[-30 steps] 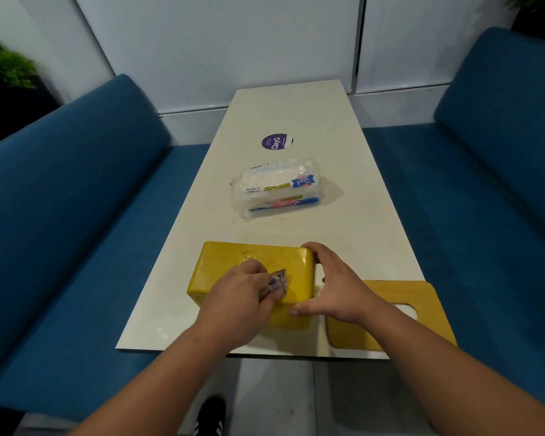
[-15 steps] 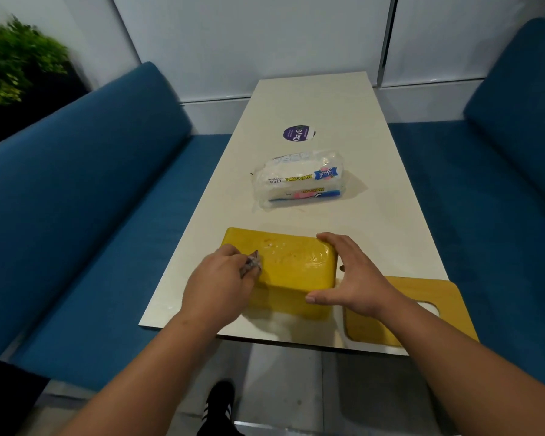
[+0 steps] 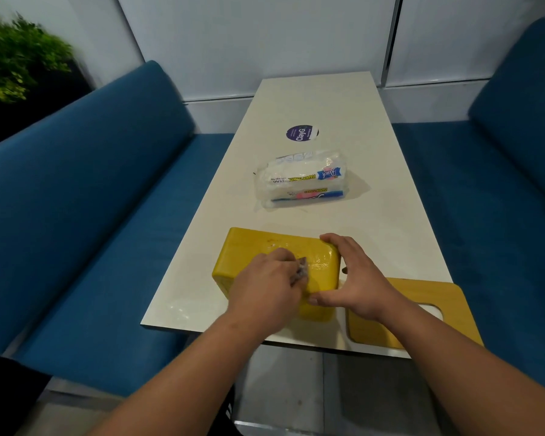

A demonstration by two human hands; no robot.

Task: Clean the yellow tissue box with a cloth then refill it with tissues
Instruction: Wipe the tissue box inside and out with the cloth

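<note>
The yellow tissue box point(image 3: 252, 250) lies on the white table point(image 3: 375, 215) near its front edge, solid face up. My left hand point(image 3: 265, 284) grips a small crumpled cloth point(image 3: 302, 268) and presses it on the box's top near the middle. My right hand point(image 3: 356, 278) clasps the box's right end, thumb on the near side, fingers over the far corner. The box's yellow lid point(image 3: 428, 313) with its oval slot lies flat to the right, at the table's front corner. A plastic pack of white tissues point(image 3: 299, 180) lies farther back on the table.
A round purple sticker point(image 3: 301, 133) is on the table behind the tissue pack. Blue sofa benches point(image 3: 107, 196) run along both sides of the table. A green plant point(image 3: 16, 61) stands at the far left. White wall panels close the far end.
My left hand with the cloth slid left across the box top, then back right toward the middle. My right hand stayed on the box's right end. The camera view shifted.
</note>
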